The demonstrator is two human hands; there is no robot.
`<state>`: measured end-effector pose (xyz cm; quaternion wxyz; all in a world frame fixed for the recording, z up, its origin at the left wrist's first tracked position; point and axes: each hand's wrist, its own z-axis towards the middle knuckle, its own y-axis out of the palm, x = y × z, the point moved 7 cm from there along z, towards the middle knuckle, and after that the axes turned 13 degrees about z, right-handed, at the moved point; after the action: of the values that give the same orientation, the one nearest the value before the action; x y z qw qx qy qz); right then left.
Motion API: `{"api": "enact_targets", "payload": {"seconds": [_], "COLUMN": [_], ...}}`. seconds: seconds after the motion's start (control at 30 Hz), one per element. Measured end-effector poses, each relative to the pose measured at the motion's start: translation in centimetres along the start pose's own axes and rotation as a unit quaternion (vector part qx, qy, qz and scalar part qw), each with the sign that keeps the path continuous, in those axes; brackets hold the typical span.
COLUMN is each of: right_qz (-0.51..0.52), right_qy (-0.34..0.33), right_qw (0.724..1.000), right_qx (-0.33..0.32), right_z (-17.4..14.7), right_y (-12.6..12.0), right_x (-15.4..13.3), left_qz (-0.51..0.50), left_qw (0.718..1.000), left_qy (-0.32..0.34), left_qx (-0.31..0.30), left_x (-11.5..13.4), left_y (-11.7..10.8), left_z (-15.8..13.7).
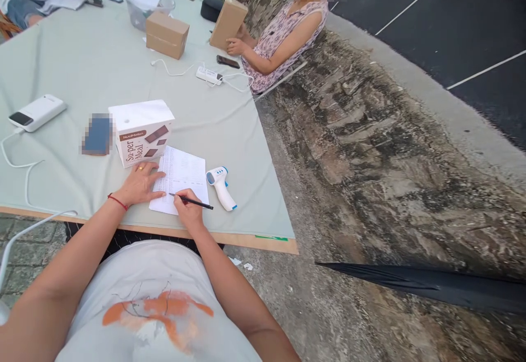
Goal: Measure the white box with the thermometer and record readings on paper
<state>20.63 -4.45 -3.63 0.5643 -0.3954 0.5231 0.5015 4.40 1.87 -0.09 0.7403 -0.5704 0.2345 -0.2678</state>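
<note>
Black pen (197, 203), gripped by our right fingers (187, 193), slants leftward over the paper (187, 166) on the surface (250, 192), tip near our left thumb (158, 194). Our left fingers (156, 176) lie spread, gripping nothing.

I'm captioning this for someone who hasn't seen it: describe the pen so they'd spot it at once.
On the pale-covered table, find the white sheet near the edge, beside the printed white box. The pen is in the right hand over that sheet: slim and black, unlike the white thermometer to its right.
</note>
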Motion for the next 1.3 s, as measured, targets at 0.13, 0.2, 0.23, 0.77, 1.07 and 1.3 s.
{"api": "enact_targets", "payload": {"seconds": [0.13, 0.2, 0.23, 0.77, 1.07, 1.3], "right_qz": [-0.005, -0.005, -0.004, -0.008, -0.018, -0.020], "right_qy": [-0.004, -0.003, -0.002, 0.001, -0.022, -0.028], "right_qw": [1.000, 1.000, 1.000, 1.000, 1.000, 0.999], "right_qx": [0.001, 0.005, 0.006, 0.001, -0.002, 0.009], "right_z": [0.03, 0.03, 0.03, 0.06, 0.07, 0.04], "right_y": [0.05, 0.03, 0.02, 0.00, -0.06, -0.19], "right_x": [-0.12, -0.12, -0.09, 0.25, -0.06, 0.06], "left_qz": [-0.012, -0.013, -0.012, 0.005, 0.010, 0.008], "left_qw": [1.000, 1.000, 1.000, 1.000, 1.000, 1.000], "left_qy": [0.000, 0.000, -0.001, 0.004, 0.003, 0.004], "left_qx": [0.003, 0.003, 0.003, -0.001, -0.004, 0.004], "left_x": [-0.02, -0.02, -0.02, -0.01, 0.03, -0.04], "left_y": [0.00, -0.01, -0.02, -0.01, 0.03, 0.11], "left_z": [0.00, -0.01, -0.01, 0.05, 0.04, 0.08]}}
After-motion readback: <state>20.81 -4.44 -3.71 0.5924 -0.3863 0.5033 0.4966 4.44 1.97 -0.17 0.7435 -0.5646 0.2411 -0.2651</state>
